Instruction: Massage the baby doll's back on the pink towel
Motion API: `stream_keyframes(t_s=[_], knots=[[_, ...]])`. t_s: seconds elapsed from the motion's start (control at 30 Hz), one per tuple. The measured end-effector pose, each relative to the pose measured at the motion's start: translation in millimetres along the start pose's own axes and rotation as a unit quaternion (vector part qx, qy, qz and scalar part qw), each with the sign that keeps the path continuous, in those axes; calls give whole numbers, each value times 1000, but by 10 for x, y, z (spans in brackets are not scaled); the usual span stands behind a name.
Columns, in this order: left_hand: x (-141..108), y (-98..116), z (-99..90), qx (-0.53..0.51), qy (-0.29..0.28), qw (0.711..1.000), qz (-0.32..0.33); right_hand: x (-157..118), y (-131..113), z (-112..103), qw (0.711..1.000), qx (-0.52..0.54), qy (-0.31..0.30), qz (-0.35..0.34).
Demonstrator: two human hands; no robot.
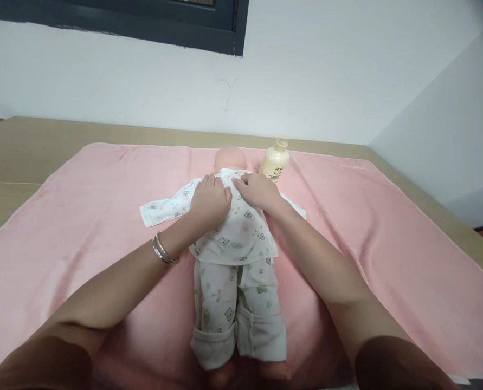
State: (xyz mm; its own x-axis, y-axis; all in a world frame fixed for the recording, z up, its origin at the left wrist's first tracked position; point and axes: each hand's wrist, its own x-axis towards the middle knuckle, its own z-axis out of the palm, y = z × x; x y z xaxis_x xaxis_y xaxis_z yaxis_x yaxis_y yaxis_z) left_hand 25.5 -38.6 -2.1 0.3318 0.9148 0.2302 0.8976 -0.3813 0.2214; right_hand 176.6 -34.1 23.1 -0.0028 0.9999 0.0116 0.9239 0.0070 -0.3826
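A baby doll (231,159) lies on a pink blanket (135,184), its bare head away from me and its feet towards me. It wears a white patterned top (241,233) and matching trousers (219,298) with turned-up cuffs. My left hand (211,199) rests on the left shoulder area of the top, fingers lying flat. On the right shoulder area lies my right hand (259,190), its fingers partly bent over the cloth with the thumb apart. Neither hand visibly grips the fabric. The doll's face is not visible.
A pale yellow pump bottle (275,161) stands just right of the doll's head, close behind my right hand. The blanket covers a wooden table (62,135) that meets a white wall (176,92). A dark window frame (152,21) is above.
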Motion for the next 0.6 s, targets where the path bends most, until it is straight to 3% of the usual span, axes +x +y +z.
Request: stream_keyframes(t_s=[0.17,0.37,0.47,0.6], knots=[[-65,82,-79,36,18,999,35,-45,-48,-11,999,-38,18,-18],[164,-108,-139,-99,-32,994,16,-238,-170,-209,998,-61,-19,-23],[195,-130,-136,-117,-34,993,0,-252,-179,-163,998,-59,-9,-24],[57,-4,-142,-46,-20,999,5,-108,-78,-24,999,-21,26,-40]])
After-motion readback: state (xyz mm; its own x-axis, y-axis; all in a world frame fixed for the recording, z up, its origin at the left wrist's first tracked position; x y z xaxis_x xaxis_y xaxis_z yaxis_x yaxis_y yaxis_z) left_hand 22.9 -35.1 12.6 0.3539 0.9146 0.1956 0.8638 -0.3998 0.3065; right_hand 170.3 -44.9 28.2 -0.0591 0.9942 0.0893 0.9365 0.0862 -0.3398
